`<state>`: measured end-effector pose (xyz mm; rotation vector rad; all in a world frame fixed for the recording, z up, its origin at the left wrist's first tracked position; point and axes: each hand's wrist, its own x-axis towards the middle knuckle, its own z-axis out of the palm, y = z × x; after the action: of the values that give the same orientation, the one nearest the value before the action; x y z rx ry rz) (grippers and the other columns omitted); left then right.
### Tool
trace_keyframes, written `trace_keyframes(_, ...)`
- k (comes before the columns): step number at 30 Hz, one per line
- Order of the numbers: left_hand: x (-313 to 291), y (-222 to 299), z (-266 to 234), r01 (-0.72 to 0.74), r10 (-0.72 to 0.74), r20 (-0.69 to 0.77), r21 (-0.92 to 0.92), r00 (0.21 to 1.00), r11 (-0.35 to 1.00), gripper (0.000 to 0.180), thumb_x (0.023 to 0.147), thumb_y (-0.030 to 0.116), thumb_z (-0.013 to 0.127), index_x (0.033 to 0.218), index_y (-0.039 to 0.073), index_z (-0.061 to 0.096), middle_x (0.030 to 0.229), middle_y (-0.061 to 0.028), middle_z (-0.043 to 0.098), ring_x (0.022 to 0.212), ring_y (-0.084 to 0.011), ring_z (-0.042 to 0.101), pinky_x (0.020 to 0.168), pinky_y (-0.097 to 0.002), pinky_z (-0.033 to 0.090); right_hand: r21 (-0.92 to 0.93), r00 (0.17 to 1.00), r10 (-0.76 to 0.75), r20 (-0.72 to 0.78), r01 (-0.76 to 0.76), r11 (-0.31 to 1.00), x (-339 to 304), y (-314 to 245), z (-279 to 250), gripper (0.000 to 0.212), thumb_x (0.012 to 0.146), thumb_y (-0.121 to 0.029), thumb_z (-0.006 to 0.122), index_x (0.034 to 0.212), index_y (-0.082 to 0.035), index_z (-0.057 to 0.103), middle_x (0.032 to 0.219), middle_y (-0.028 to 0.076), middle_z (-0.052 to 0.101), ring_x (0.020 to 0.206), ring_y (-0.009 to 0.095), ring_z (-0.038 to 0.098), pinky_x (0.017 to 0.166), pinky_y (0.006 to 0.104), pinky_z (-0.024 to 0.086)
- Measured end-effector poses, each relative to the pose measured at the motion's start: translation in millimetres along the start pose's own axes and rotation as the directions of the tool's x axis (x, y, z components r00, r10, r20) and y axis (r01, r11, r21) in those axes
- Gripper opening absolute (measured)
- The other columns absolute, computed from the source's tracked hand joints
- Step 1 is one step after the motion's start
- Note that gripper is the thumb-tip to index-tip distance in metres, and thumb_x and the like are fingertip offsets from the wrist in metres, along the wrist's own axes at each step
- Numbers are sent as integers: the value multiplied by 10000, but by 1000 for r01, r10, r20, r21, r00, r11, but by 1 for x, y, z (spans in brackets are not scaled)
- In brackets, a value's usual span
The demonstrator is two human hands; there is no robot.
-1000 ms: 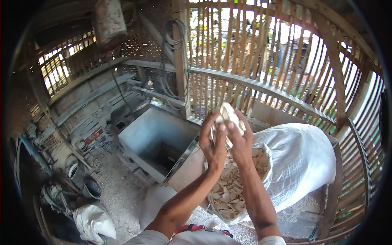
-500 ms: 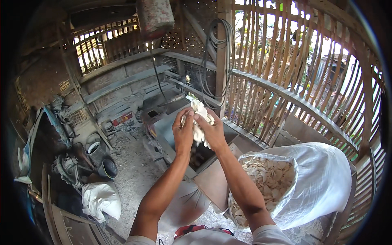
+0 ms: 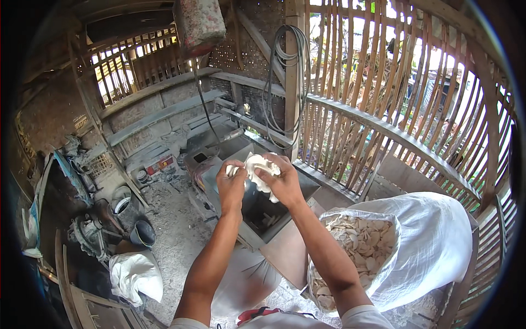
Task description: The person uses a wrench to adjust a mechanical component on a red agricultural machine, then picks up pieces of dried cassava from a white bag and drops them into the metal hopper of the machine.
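Two hands full of white chips over the box

Both hands are now over the big grey box (image 3: 304, 185). One second ago they were up near its right side, closer to the sack. Half a second ago they were pressed close together. Now there is a small gap between the thumbs, so the bunch of white chips (image 3: 256, 167) is split in two. To me, this looks like the part where the chips go from the hands into the box.

The left hand (image 3: 231, 178) has its fingers curled around a few chips. The right hand (image 3: 282, 178) holds a bigger, messy bunch. Some pale bits show down in the box, but it is dark in there, so I can't tell how many.

The box has straight, hard edges, and the hands are above them, not touching. A flat board (image 3: 282, 255) sits between the box and the big white sack (image 3: 433, 236). The right arm reaches across that side, close to the sack's mouth, where more chips (image 3: 364, 241) lie.

There is more room on the left, over the dusty floor (image 3: 175, 236). The black bucket (image 3: 143, 234) and the small white bag (image 3: 136, 274) are well apart from the hands. The stick wall (image 3: 339, 82) stands behind the box.
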<state>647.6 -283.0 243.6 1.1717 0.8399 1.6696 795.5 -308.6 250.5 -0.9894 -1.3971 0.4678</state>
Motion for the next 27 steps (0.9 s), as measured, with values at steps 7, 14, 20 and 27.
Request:
trace_keyframes(7, -3, -7, 1, -5, 4, 27, 68, 1000, 998, 161, 807, -37, 622, 929, 67, 606, 851, 12, 589, 727, -61, 529, 619, -246, 426, 40, 995, 100, 19, -101, 994, 2, 7, 1, 269, 851, -48, 757, 1109, -15, 689, 996, 76, 692, 923, 114, 616, 821, 278, 500)
trace_keyframes(14, -5, -2, -2, 37, -43, 51, 105, 998, 994, 190, 810, -37, 609, 966, 70, 594, 925, -29, 628, 730, -77, 550, 619, -248, 438, -67, 999, 14, -32, -16, 998, 1, 9, 3, 301, 774, 36, 651, 1060, -52, 675, 1022, 157, 688, 982, 345, 673, 859, 382, 515)
trace_keyframes(20, -5, -3, 0, 90, -90, 18, 25, 996, 996, 193, 843, -37, 584, 1020, 39, 582, 929, -60, 642, 747, -101, 598, 626, -259, 481, -58, 999, 45, 24, -44, 997, -3, 4, 2, 325, 755, 37, 651, 1069, -41, 688, 1051, 175, 676, 1001, 363, 662, 864, 395, 513)
trace_keyframes(27, -4, -10, -1, 54, -53, -5, 55, 999, 997, 191, 917, -33, 538, 1098, 0, 588, 979, -140, 679, 821, -151, 666, 697, -294, 541, -204, 997, 25, 75, -9, 979, -4, 7, 4, 348, 748, 50, 635, 1080, -30, 698, 1016, 164, 720, 973, 315, 697, 851, 370, 531)
